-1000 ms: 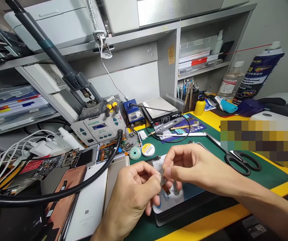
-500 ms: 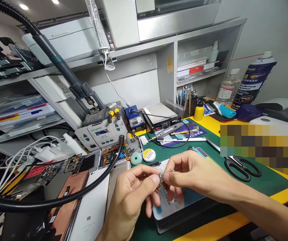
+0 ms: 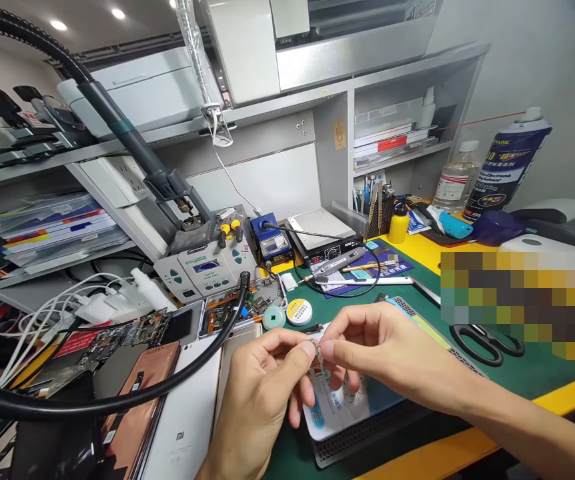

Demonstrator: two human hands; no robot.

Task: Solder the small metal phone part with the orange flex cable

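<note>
My left hand (image 3: 262, 393) and my right hand (image 3: 382, 350) meet just above the green mat (image 3: 517, 363). Both pinch one tiny metallic part (image 3: 318, 351) between thumb and forefinger. It is too small to name. Directly under the hands lies a white and blue card (image 3: 335, 407) on a dark perforated pad (image 3: 367, 433).
Scissors (image 3: 487, 343) lie to the right. A yellow tin (image 3: 299, 311) and a teal reel (image 3: 273, 317) sit behind the hands. Phones and circuit boards (image 3: 132, 333) crowd the left. A black hose (image 3: 117, 400) crosses the left foreground. A soldering station (image 3: 207, 267) and spray can (image 3: 505, 167) stand behind.
The view tipped up a little, and the hands rose slightly. The pinch on the small part tightened, with fingertips now closer together over the card.
</note>
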